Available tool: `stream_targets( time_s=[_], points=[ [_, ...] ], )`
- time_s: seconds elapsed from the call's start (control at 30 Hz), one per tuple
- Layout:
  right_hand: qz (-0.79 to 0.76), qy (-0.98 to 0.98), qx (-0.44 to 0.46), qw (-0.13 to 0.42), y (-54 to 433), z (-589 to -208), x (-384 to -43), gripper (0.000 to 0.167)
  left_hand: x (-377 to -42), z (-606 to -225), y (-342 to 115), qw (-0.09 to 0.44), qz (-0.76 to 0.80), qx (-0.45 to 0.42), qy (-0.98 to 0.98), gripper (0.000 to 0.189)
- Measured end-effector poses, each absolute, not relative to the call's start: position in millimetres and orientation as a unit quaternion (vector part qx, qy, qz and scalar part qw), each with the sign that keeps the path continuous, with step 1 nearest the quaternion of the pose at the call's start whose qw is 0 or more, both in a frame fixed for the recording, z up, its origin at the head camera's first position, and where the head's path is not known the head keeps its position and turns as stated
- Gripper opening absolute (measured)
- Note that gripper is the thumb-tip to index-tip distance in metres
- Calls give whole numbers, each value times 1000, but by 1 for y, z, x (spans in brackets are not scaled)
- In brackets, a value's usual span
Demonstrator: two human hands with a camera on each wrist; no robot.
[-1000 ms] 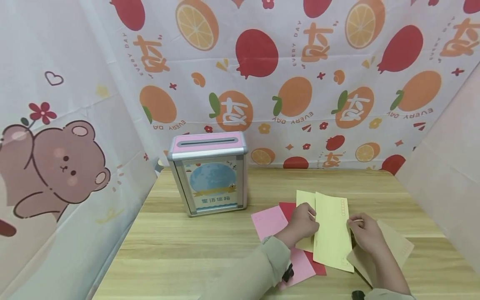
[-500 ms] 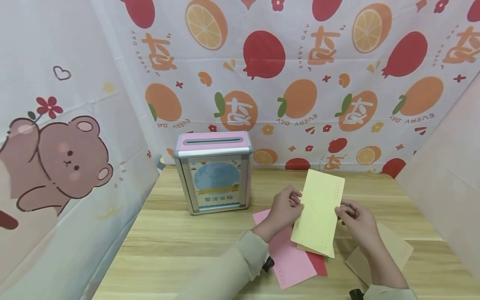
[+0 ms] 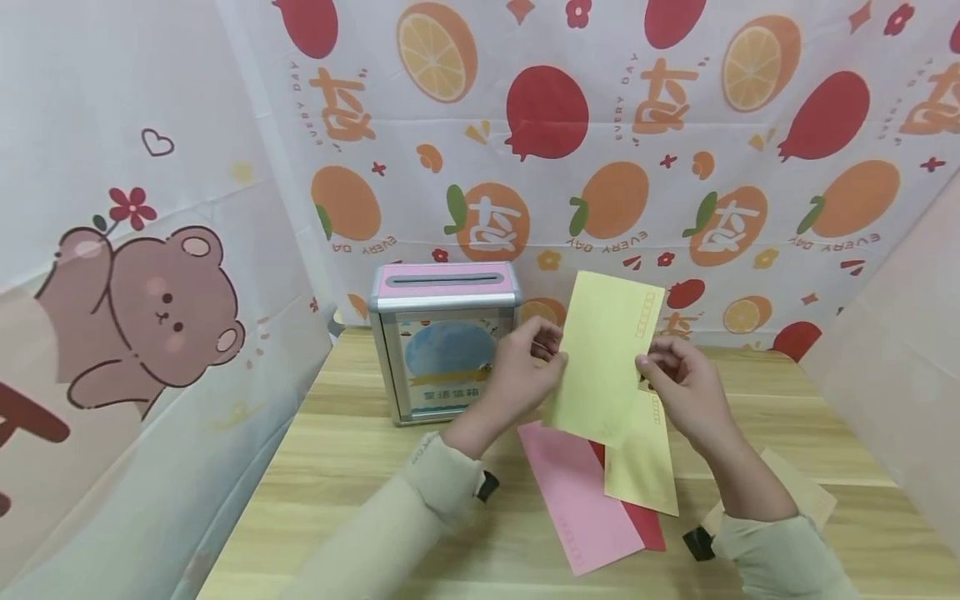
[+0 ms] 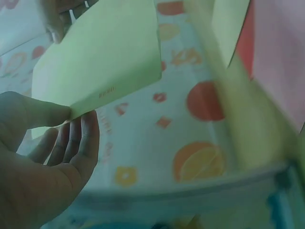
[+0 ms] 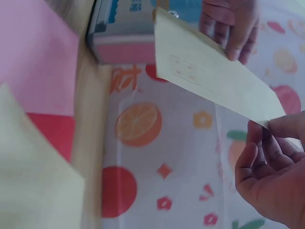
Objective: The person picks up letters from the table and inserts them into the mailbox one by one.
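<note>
Fruit-printed cloth (image 3: 547,192) hung behind a wood-grained table (image 3: 322,450), with a cartoon bear (image 3: 172,308) on the hanging to the left. Thumb in front and fingers curled behind, the left hand (image 3: 525,362) pinched one long edge of a yellow envelope (image 3: 603,358); the right hand (image 3: 686,392) pinched the opposite long edge in the same manner. Raised above the table between the two hands, this envelope leaned in the head view, its long axis running from lower left to upper right, its far end pointing toward the cloth. A column of small printed boxes ran along its right edge near that far end. Beneath it, a second yellow envelope (image 3: 645,471) overlapped a pink envelope (image 3: 577,500) and a red envelope (image 3: 647,527). Farther right lay a tan envelope (image 3: 806,487), partly hidden by the right forearm. Upright at the left stood a slotted box (image 3: 450,350), pink on top and framed in silver.
</note>
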State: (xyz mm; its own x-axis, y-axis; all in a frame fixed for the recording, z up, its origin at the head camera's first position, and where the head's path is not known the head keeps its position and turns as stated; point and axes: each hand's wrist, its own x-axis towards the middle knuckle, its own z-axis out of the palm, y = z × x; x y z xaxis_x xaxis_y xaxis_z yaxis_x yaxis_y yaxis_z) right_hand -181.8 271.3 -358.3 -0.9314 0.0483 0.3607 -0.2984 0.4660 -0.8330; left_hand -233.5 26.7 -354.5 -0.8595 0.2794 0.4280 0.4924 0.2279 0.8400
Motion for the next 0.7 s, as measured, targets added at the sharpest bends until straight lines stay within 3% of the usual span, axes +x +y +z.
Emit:
stream_targets(
  time_s=[0.7],
  points=[
    [492,-826,177,212,206,-277,-208,18,-215,-274,-42,236,-537,-263,-766,13]
  ],
)
